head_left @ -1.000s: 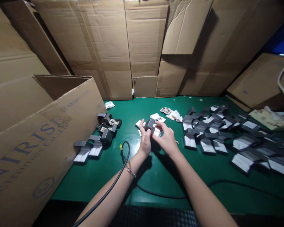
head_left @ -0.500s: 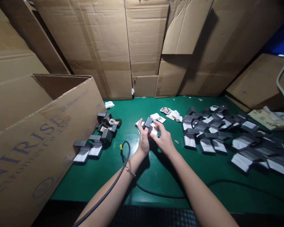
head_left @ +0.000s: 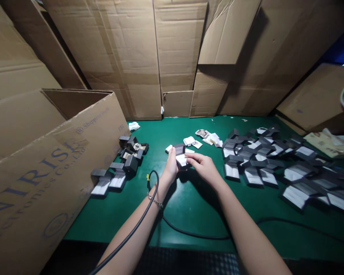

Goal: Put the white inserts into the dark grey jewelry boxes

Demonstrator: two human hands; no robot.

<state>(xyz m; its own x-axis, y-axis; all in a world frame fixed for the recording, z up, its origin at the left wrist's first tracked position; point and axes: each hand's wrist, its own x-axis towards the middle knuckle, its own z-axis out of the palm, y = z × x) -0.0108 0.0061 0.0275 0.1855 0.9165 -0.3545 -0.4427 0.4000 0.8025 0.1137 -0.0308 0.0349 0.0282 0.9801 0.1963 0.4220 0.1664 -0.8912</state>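
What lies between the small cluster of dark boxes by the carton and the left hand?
Head view: only bare green mat between the cluster and the left hand, with the black cable's loop at the gap's near edge.

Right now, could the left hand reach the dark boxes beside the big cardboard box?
Probably yes: only green mat and a black cable separate the left hand from those dark boxes, though it holds a small box.

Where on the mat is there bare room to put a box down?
Bare green mat near-left, between the box cluster, the big carton and the cable; another strip at the back, under the cardboard wall. Crowded: the box pile at right, and the paper bits beyond the left hand and right hand holding the small box.
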